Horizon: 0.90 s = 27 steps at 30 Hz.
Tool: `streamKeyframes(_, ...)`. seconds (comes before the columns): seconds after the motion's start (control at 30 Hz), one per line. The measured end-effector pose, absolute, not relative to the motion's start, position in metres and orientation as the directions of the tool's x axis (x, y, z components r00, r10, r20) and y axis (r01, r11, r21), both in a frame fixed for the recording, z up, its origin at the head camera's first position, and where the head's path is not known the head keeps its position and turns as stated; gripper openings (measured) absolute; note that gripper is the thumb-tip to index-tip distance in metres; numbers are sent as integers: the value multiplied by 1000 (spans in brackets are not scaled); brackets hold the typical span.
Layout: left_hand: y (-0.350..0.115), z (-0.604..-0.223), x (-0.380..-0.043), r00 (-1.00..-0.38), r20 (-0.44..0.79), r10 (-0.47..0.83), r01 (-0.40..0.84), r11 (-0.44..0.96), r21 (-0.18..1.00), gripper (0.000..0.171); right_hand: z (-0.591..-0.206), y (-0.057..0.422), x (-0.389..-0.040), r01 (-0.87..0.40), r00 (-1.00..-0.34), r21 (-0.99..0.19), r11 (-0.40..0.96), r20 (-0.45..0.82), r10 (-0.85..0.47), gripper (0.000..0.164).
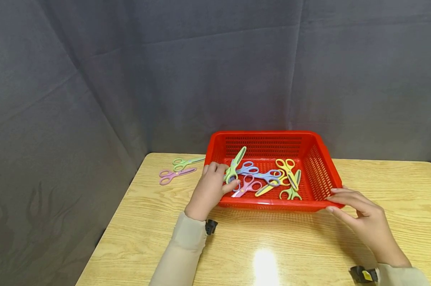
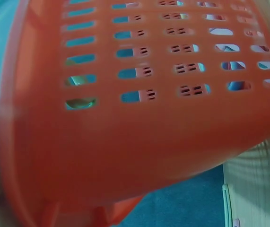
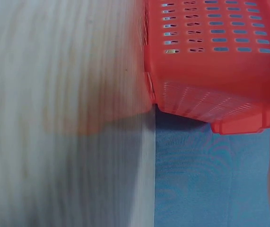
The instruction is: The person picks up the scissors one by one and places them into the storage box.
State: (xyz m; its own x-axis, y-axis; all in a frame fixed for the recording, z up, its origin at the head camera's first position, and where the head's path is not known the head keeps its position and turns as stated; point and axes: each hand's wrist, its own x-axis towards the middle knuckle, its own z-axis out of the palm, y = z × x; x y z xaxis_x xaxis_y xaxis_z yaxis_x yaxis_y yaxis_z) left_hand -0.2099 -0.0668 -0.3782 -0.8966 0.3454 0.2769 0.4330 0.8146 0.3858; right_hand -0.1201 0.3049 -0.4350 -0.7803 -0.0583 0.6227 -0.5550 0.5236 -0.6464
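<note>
- Lime-green plastic scissors with looped handles (image 1: 235,165): inside the left end of the red rectangular slotted plastic basket (image 1: 272,203), loops nearest the person, blades pointing away and slightly right.
- Long axis: slanting from near left toward the back wall, across part of the light-blue plastic scissors with round loops (image 1: 241,171). Appears raised above the pile, judging by green showing through upper slots in the left wrist view; cannot tell the exact clearance.
- Left hand (image 1: 210,188): clearly the nearer, reaching over the left rim by the front corner. Loops between thumb and fingers, gap narrow; judged to be pinching the lime-green pair, fingertip contact partly hidden.
- Right hand (image 1: 364,214): well apart from the lime-green pair, gripping the basket's near right corner, fingers on top, thumb in front; judged a steadying hold.
- Deciding relation, as judged: loops at the left fingertips, blades leading away from the palm, so control at the loop end only.
- Outside the basket, on the left-hand side: pink plastic scissors with round loops (image 1: 176,173) and mint-green plastic scissors with slim blades (image 1: 188,162), both on the pale wood-grain table (image 1: 140,222), blades toward the basket.
</note>
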Motion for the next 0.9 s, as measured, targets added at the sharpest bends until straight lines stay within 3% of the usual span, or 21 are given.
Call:
streamKeyframes(0.13,-65,-379,-209,-894,278,352,437,820,370,54,-435,305,-120,-523,-802,-665,533,596,-44,40)
streamKeyframes(0.37,-62,-379,-211,-876,268,401,472,826,307,52,-439,304,-121,-604,-742,-614,509,666,-78,42)
streamKeyframes(0.67,-53,-376,-226,-870,129,476,493,848,195,50,-437,306,-121,-590,-751,-624,513,657,-65,41)
streamKeyframes(0.9,-46,-379,-235,-877,87,473,480,869,117,58,-436,303,-122,-619,-732,-612,492,676,-81,42)
